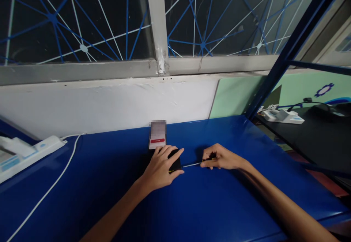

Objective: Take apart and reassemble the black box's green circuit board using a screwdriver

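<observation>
My left hand (161, 166) lies on a small black device (175, 160) on the blue table (115, 190), fingers spread over it and holding it down. A phone (157, 136) with a lit screen lies just beyond the hand. My right hand (219, 157) grips the yellow-and-black handle of a screwdriver (193, 164). Its thin metal shaft points left and its tip meets the black device's right side.
A white power strip (27, 153) sits at the table's left edge, and its white cable (52, 187) runs toward me. A white wall and a window stand behind. To the right, a blue post (287, 51) and a black table (315, 136) with white devices.
</observation>
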A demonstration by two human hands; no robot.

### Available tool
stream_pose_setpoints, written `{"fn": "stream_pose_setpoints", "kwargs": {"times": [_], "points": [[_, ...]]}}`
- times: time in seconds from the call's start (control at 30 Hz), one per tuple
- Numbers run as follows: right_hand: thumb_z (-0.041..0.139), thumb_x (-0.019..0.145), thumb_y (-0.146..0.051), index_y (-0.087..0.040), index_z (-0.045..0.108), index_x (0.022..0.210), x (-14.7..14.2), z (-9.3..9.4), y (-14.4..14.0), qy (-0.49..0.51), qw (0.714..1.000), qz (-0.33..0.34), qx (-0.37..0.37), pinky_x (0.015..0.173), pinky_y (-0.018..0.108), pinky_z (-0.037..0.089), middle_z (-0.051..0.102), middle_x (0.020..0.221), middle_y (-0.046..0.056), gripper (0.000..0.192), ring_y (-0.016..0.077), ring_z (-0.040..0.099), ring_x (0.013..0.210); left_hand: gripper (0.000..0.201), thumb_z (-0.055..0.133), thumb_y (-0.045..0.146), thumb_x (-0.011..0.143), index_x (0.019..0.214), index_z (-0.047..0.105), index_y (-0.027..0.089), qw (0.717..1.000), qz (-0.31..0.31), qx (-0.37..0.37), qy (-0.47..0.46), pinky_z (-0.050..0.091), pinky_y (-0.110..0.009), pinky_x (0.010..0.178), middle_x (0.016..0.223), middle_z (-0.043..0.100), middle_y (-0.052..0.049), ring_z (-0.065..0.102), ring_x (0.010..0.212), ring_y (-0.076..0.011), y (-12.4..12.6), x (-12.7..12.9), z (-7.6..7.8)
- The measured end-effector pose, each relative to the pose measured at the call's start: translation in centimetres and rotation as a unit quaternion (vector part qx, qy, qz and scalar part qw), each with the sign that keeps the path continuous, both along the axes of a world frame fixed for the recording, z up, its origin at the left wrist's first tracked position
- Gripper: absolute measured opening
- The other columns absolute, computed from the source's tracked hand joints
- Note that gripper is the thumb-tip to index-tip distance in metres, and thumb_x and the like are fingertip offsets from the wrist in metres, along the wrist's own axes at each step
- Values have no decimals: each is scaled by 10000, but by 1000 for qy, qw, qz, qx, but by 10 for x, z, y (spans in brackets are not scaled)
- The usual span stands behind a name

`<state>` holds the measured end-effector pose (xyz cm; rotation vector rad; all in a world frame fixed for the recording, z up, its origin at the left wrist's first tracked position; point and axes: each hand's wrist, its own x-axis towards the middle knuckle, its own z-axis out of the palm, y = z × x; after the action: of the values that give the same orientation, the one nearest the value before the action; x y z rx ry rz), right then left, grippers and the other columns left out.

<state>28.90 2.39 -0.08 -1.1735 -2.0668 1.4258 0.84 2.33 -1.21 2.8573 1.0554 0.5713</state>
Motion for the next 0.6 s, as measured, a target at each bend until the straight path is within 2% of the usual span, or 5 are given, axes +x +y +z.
{"fn": "stream_pose_setpoints", "kwargs": {"times": [0.2,0.27,0.33,0.43,0.6], "points": [[518,910,-524,-118,668,680,-1,0,-1,-14,998,30,50,452,202,318,566,529,0,490,69,417,449,645,680,398,837,1408,413,258,1000,-3,2,-2,399,-517,973,1268,560,-106,495,1169,-306,0,0,0],[557,891,-508,-123,671,715,-2,-1,-1,-17,996,21,79,472,204,324,555,575,-6,439,74,422,488,657,678,407,837,1414,403,256,1000,-4,-1,-5,401,-513,973,1267,564,-107,496,1172,-306,1,-1,0],[671,816,-470,-134,663,776,-3,-2,-2,-14,994,11,104,497,202,330,540,630,-20,339,79,427,538,682,676,424,835,1426,385,250,1000,-2,-2,-6,399,-511,980,1271,565,-111,493,1180,-307,1,0,0],[770,723,-389,-145,619,791,-4,-3,-2,2,996,-2,88,507,192,342,514,644,-41,294,78,427,555,701,673,446,833,1432,375,235,1000,4,2,-9,395,-507,989,1273,568,-114,498,1179,-307,2,0,0],[738,752,-441,-134,631,722,-2,-3,-1,7,999,-7,39,426,180,309,503,588,-37,327,62,408,471,714,666,469,832,1429,373,210,1000,9,14,-16,408,-496,983,1266,577,-120,510,1171,-303,1,1,0]]}}
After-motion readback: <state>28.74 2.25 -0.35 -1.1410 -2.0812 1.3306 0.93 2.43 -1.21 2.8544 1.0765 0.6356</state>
